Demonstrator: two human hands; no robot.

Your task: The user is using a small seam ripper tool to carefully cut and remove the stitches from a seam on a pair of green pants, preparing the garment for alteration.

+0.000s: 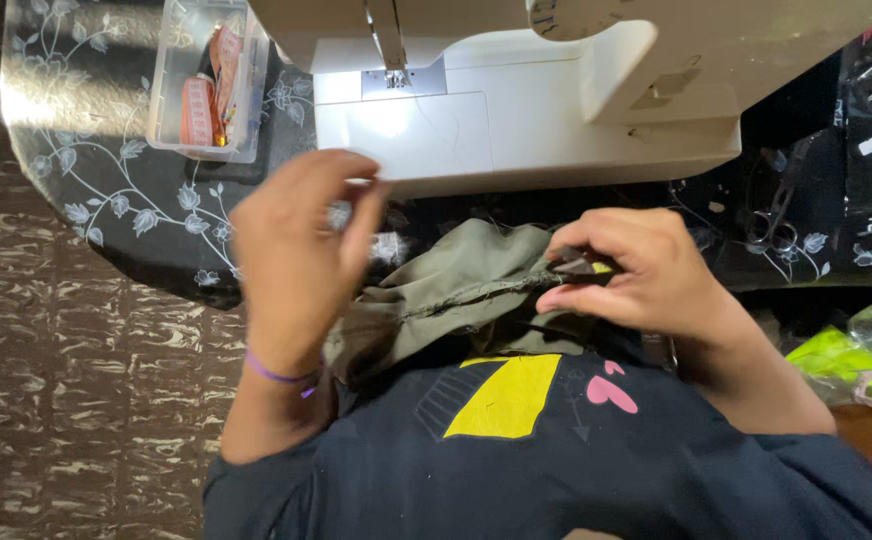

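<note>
Right hand (pixel 646 268) curled over seam edge of olive fabric (pixel 456 290), fingertips pinched on small dark tool with yellow tip, possibly seam ripper (pixel 584 266). Left hand (pixel 296 250) raised above fabric's left side, thumb and fingers nearly closed; whether thread sits between them unclear, blurred. Fabric bunched in lap, against table edge. White sewing machine (pixel 516 110) just beyond. Clear plastic box (pixel 206 80) on floral table cover (pixel 106 180). Scissors (pixel 776 215) far right.

Lying between both hands: fabric (pixel 456 285); sitting beyond them: sewing machine (pixel 526 110); resting beyond left hand (pixel 291 255): plastic box (pixel 171 110).
</note>
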